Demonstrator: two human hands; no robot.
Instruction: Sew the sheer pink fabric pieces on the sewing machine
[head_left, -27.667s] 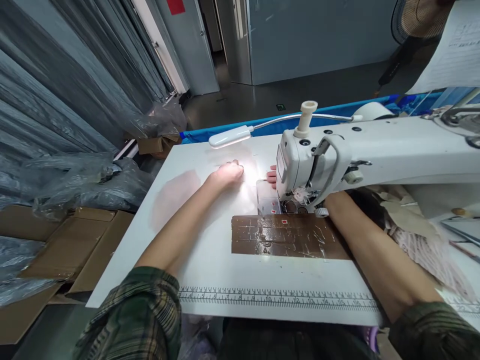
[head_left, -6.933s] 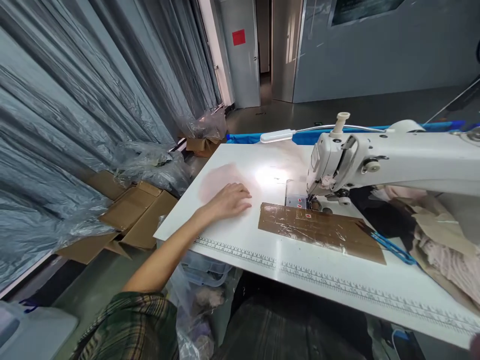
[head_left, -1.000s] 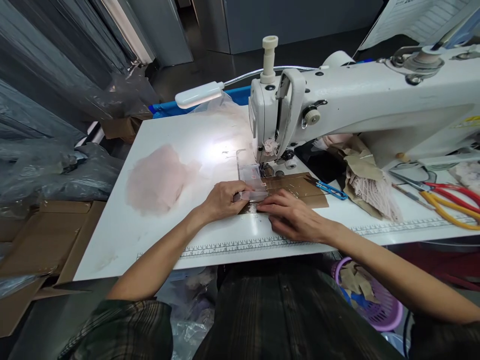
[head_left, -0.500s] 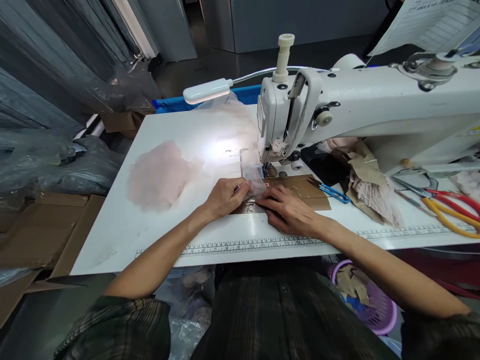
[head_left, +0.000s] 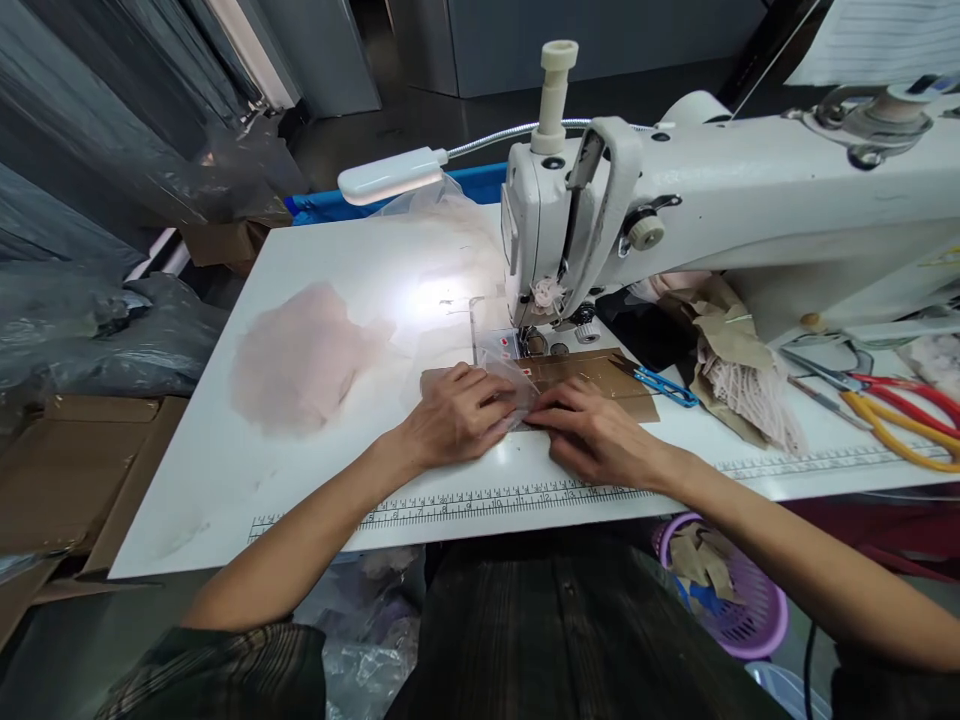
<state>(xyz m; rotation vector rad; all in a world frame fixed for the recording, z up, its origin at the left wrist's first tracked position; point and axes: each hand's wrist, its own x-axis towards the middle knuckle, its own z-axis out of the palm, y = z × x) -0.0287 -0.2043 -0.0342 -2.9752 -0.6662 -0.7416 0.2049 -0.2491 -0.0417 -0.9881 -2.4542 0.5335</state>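
A small piece of sheer pale fabric [head_left: 513,382] lies just in front of the needle area of the white sewing machine [head_left: 544,220]. My left hand [head_left: 463,412] rests over its left side, fingers bent and pressing it down. From the right, my right hand [head_left: 596,428] pinches the fabric's near edge between thumb and fingers. Beneath both hands is a strip of brown tape [head_left: 600,378] on the table. To the left lies a soft heap of sheer pink fabric [head_left: 300,360]. Blue-handled thread snips [head_left: 664,386] sit right of my right hand.
A printed ruler [head_left: 465,505] runs along the near edge of the white table [head_left: 195,470]. Scissors with red and yellow handles [head_left: 900,410] and lace scraps [head_left: 750,390] lie at right. A lamp [head_left: 390,177] hangs behind. Below stands a purple basket [head_left: 750,610].
My left hand has gone from pinching the fabric near the needle to lying lower and flatter over it. The fabric has come slightly toward me, and the view has shifted a little.
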